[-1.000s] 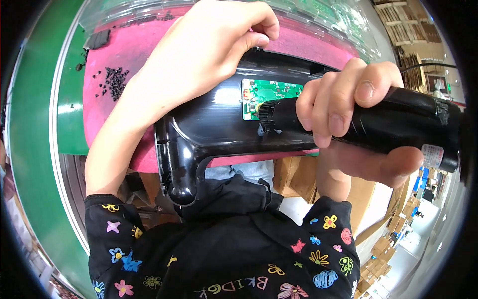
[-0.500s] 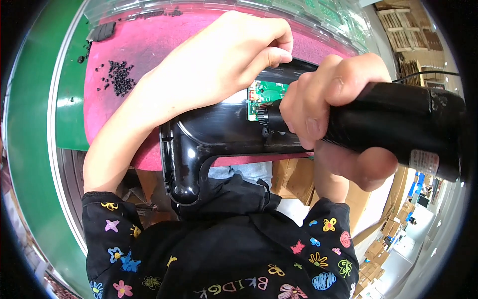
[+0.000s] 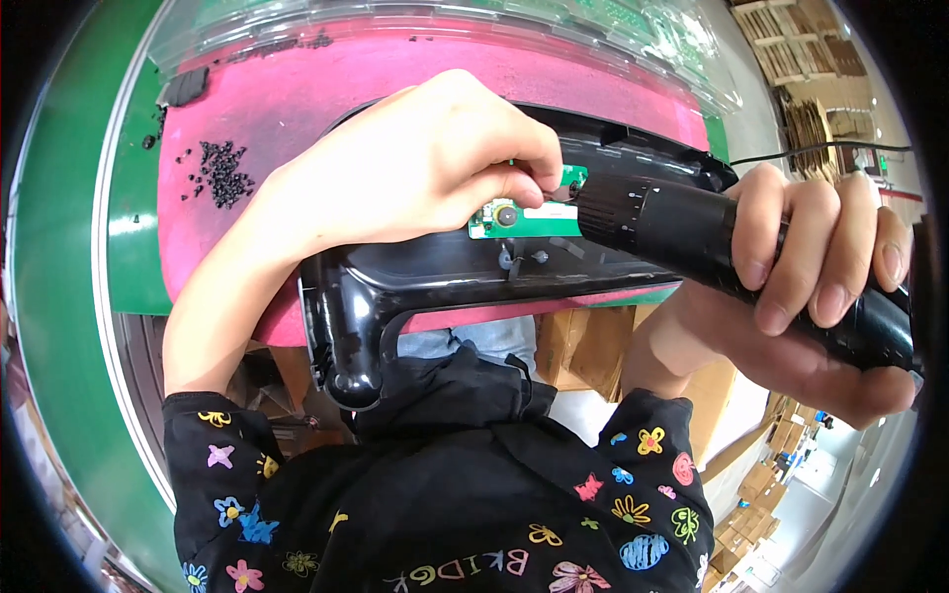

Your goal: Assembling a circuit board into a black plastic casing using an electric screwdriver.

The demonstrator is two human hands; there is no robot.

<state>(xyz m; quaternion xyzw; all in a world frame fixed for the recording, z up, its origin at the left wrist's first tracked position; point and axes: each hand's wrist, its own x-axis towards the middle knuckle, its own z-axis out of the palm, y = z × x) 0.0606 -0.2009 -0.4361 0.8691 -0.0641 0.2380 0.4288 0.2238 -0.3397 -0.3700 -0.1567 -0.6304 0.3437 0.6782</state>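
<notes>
Left fingers [image 3: 524, 143] shifted over board [image 3: 549, 224], hiding part, pinched, contents unclear; right fingers [image 3: 803, 257] wrap driver [image 3: 682, 222]; black bits [image 3: 225, 178] leftward

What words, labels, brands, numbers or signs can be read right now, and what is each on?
Black flower-patterned cloth top: multicoloured lettering across it, legible, but I won't copy it out.
Black cylindrical power driver: small white marks near its front end, too small to read.
Green flat circuit board: nothing legible.
</notes>
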